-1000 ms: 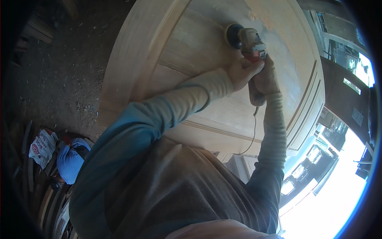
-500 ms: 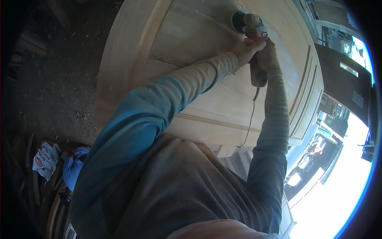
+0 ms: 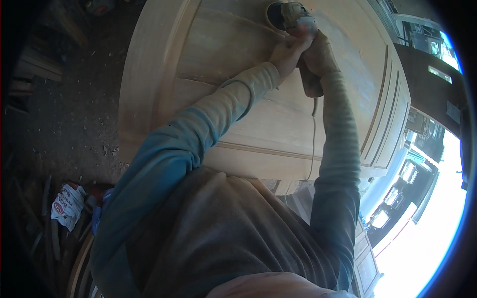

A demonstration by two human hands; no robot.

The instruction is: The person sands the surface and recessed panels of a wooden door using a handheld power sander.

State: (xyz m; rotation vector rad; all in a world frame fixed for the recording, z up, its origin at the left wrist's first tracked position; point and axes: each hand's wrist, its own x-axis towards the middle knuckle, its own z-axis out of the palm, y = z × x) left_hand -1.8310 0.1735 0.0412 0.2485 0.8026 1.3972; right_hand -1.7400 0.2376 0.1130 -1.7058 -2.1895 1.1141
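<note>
A pale wooden panelled door (image 3: 238, 44) lies flat in front of me. On its far part rests a hand-held power sander (image 3: 285, 14) with a dark round disc and a grey body. My left hand (image 3: 285, 52) grips the sander's front part. Beside it, my right hand (image 3: 318, 54) closes around the rear handle. A thin cord (image 3: 313, 139) hangs from the handle across the door toward me. Both sleeves are dusty and blue-grey.
Dark, dusty floor with wood chips lies to the left of the door. A white printed bag (image 3: 67, 206) and blue cloth lie by wood strips at lower left. More panelled wood pieces (image 3: 367, 258) stand at lower right, with bright daylight beyond.
Both hands and the sander have moved farther up the door, away from me. My arms are stretched out more.
</note>
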